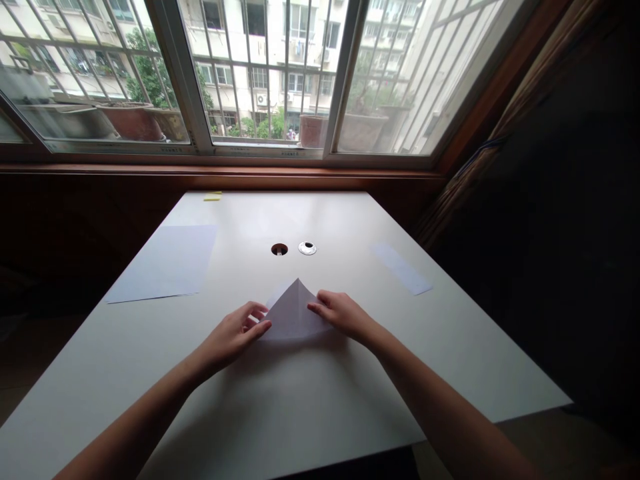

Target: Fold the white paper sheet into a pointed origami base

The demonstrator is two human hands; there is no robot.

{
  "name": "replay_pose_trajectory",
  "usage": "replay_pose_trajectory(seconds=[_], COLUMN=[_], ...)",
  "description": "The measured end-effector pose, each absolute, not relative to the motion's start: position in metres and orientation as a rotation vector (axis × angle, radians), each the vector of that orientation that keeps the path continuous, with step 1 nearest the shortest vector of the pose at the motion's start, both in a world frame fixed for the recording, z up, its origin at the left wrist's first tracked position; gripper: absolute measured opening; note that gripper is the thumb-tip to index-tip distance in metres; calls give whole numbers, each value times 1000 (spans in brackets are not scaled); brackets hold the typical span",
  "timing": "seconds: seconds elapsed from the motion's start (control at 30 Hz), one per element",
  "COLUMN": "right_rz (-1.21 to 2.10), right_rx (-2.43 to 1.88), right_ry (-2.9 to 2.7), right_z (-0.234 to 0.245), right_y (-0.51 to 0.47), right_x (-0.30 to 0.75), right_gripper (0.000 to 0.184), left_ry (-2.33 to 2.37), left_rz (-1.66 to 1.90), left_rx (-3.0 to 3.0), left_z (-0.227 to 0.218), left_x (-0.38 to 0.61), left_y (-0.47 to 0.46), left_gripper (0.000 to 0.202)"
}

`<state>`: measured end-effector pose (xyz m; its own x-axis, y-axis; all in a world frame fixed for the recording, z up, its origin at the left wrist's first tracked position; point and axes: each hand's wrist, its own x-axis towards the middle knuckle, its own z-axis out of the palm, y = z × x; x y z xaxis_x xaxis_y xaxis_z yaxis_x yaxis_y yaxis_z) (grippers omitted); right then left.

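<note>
A white sheet folded into a triangle [294,308] lies near the middle of the white table [320,400], its tip pointing away from me. My left hand [235,335] pinches the triangle's left corner between thumb and fingers. My right hand [340,313] has its fingers curled down on the right corner, pressing the paper to the table. Both forearms reach in from the near edge.
A flat white sheet [165,262] lies at the left of the table and a narrow paper strip [401,267] at the right. A round cable hole [279,249] and its loose cap [307,248] sit behind the triangle. A yellow sticky pad [213,196] rests at the far edge, under a barred window.
</note>
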<state>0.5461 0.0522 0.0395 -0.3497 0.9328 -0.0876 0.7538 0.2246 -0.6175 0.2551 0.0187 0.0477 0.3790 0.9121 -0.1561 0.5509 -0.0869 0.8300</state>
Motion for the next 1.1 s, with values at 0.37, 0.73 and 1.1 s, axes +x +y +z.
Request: replay_pose_trajectory(seconds=[0.37,0.73,1.1], right_rz=[1046,1223,1398], right_rx=[-1518,-1180,-1285], right_ry=[-2186,-2132,-2093], right_z=[46,68,66], right_y=[56,44,52], right_x=[540,542,541], right_gripper=[42,30,40], left_ry=[1381,1181,762], left_rz=[501,512,481], left_rx=[1770,1607,1430], left_z=[38,29,32], left_x=[261,294,291], left_y=[95,108,76], left_gripper=[65,81,66])
